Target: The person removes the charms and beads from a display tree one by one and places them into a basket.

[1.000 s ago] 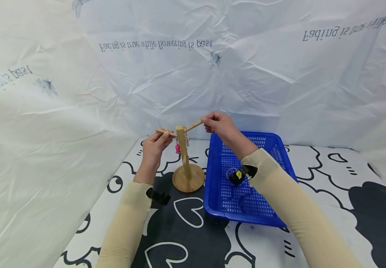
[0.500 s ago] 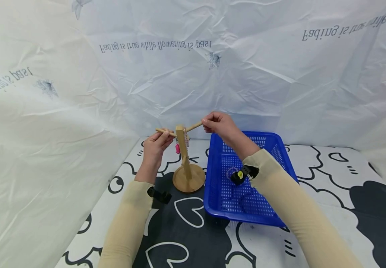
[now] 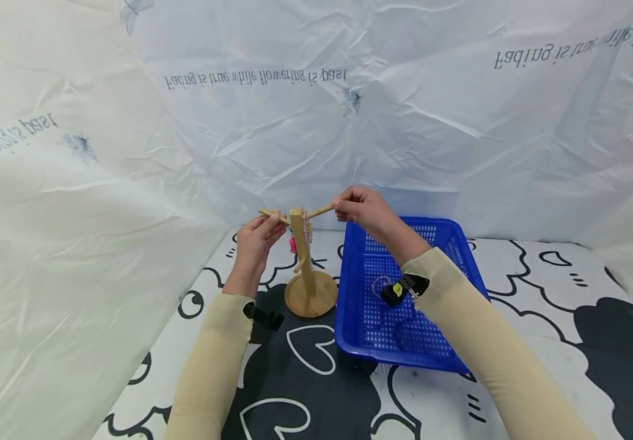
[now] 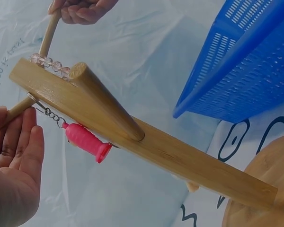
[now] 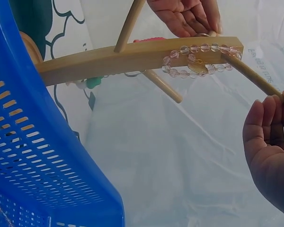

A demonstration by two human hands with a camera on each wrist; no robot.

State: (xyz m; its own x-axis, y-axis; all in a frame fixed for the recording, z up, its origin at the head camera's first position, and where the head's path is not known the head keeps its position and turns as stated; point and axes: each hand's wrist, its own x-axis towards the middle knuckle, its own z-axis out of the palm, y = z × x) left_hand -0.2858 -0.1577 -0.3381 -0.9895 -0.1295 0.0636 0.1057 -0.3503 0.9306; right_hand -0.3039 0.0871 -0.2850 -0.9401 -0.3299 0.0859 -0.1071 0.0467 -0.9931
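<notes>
A wooden peg stand (image 3: 308, 281) with a round base stands upright between my hands. My left hand (image 3: 254, 247) pinches its upper left peg (image 4: 20, 108), where a bright pink keychain (image 4: 87, 142) hangs by a metal chain close to the post. On the opposite side, my right hand (image 3: 368, 214) pinches the outer end of the upper right peg (image 5: 255, 79). Around that peg, right against the post, loops a bracelet (image 5: 204, 48) of clear pinkish beads with a gold charm. Lower pegs stick out of the post; one (image 4: 109, 102) points toward the left wrist camera.
Right of the stand sits a blue perforated basket (image 3: 344, 305), with a clear beaded loop (image 3: 380, 285) inside, under my right forearm. A small green and white item (image 5: 93, 82) shows below the post in the right wrist view. White printed sheeting (image 3: 272, 140) rises behind.
Both hands keep their hold on the two upper pegs. Hands and stand shift only slightly in the head view.
</notes>
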